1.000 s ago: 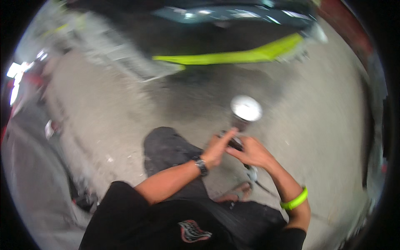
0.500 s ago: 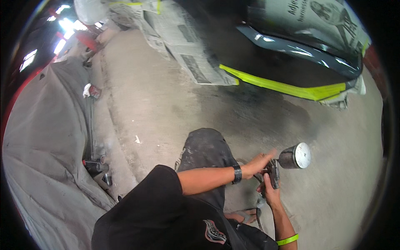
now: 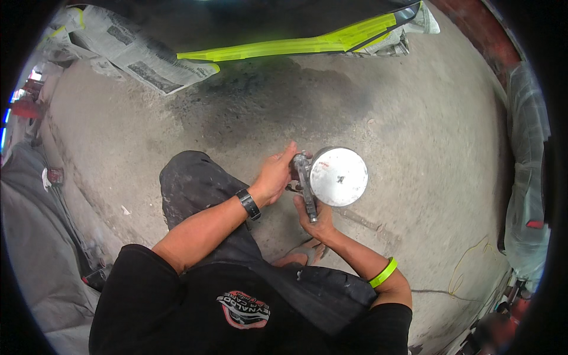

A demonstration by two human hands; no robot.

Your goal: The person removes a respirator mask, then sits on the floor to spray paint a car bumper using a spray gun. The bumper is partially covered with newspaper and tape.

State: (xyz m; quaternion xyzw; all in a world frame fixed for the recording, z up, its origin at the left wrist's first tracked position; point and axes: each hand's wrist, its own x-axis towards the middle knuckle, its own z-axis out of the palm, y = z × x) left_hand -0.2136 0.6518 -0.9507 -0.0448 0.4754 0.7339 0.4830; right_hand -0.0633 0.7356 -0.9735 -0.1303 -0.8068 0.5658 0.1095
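A spray gun with a round, silver-lidded paint cup is held over the floor in front of my knees. My right hand wraps its handle from below. At the gun's front end is my left hand, wearing a black watch; its fingers curl against the gun, and their tips are partly hidden behind it. Ahead of me, the dark panel of a vehicle is edged with yellow-green masking tape and newspaper.
Grey sheeting drapes something along the left. Clear plastic covers an object on the right, near a thin yellow cord on the floor. Below the panel, a dark stain marks the concrete floor.
My view has swung down and right, so the masked panel sits higher in the picture. The spray gun's cup lid now faces up toward me. Both hands remain at the gun.
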